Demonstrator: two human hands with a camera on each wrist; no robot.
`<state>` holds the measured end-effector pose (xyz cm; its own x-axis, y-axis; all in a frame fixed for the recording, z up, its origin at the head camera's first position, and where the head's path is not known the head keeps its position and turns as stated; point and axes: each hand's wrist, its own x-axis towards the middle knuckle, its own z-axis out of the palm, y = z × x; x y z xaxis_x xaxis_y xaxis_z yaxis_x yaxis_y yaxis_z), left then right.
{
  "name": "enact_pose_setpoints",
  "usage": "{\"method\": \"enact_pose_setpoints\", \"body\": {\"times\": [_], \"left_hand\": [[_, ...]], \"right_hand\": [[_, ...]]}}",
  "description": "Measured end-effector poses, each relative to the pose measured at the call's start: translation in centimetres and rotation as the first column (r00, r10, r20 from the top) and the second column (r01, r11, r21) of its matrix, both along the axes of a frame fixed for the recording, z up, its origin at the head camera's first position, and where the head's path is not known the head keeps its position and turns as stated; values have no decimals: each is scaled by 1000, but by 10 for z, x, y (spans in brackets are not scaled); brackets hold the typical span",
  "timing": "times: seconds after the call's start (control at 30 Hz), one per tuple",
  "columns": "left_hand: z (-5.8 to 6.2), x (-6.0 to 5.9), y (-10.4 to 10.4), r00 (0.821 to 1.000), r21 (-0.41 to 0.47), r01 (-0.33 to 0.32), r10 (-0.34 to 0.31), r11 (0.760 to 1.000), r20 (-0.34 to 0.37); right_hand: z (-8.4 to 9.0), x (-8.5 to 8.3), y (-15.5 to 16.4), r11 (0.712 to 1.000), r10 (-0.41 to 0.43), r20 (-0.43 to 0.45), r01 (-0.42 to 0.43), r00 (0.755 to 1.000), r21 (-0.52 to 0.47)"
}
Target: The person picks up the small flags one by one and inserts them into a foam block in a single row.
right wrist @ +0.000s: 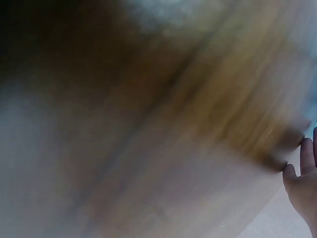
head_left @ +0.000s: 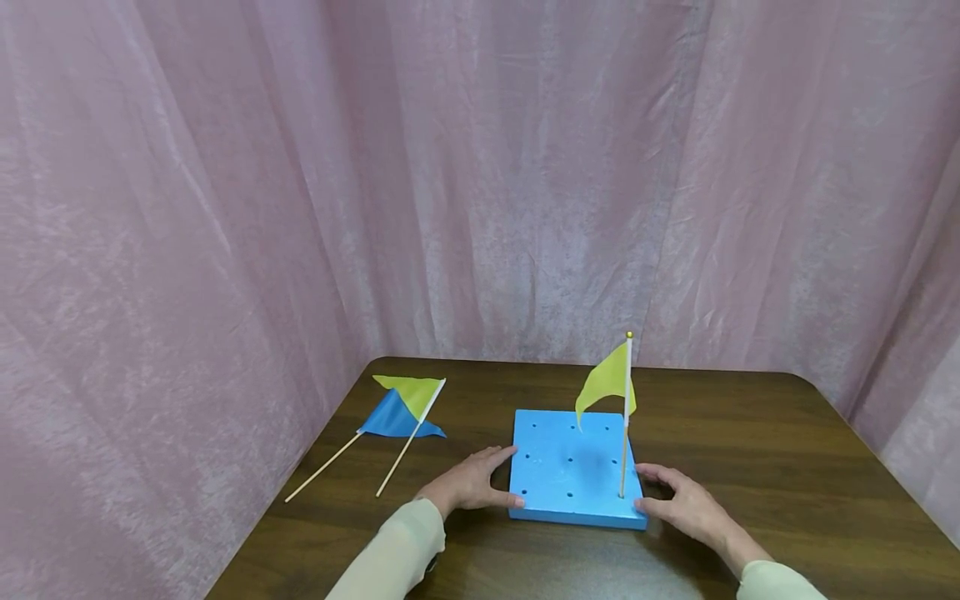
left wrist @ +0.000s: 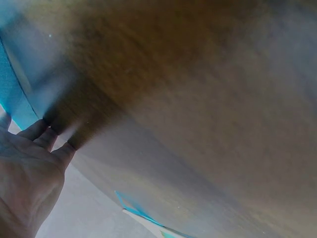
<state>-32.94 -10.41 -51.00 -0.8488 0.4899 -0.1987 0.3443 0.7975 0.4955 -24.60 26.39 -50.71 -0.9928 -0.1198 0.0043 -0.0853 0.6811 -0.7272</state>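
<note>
A light blue board with several small holes lies on the table. One yellow flag stands upright in its front right hole. My left hand is at the board's left side, thumb at the front corner, fingers extended and spread; the left wrist view shows those fingers reaching down by the board's edge. Across from it, my right hand touches the right side with thumb and fingers apart, near the flag's stick. In the right wrist view only part of that hand shows, at the right edge.
Left of the board, a second yellow flag lies partly over a blue flag, their sticks pointing toward the near left. The brown wooden table has rounded far corners. Pink curtains hang behind it and along both sides.
</note>
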Motion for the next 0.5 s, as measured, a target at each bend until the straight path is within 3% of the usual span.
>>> {"method": "enact_pose_setpoints", "body": {"times": [0.5], "left_hand": [[5,2,1,1000,16,20,-20,1000,7]], "right_hand": [[-3,1,3,995,48,-24,-46,999,93]]}}
